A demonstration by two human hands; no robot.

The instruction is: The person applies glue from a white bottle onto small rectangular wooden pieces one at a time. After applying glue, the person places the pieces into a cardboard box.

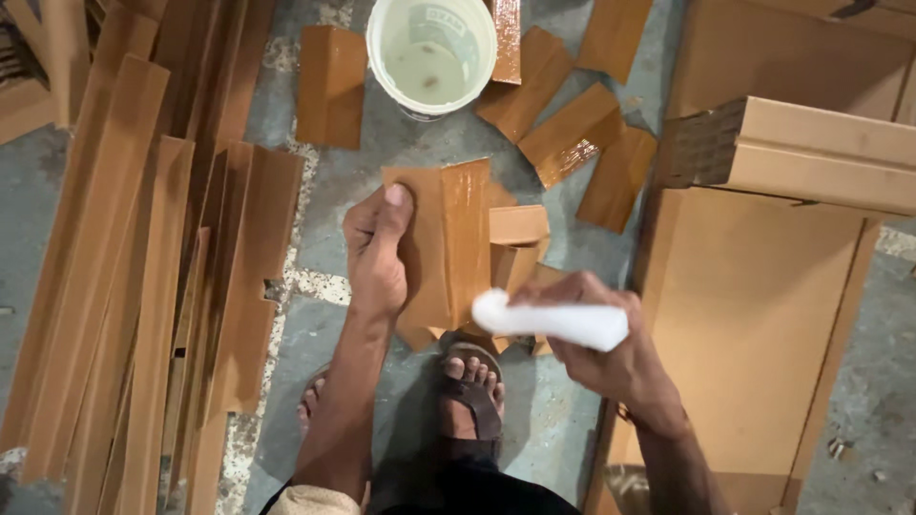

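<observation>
Cardboard angle piece (444, 243) in left hand (375, 250); right hand (611, 348) grips white applicator (549, 319).

Brown cardboard angle piece (444, 243): matt, one face wet-glossy. White plastic bucket (431, 52): smooth. White pad (553, 321): probably foam. Concrete floor (363, 162): rough.

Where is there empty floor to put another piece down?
Bare floor shows between the bucket, the long strips and the left hand. More lies at the bottom, between the sandalled foot and the big sheet. It is crowded right of the bucket, where short pieces lie close, and under the right hand holding the white roll.
</observation>
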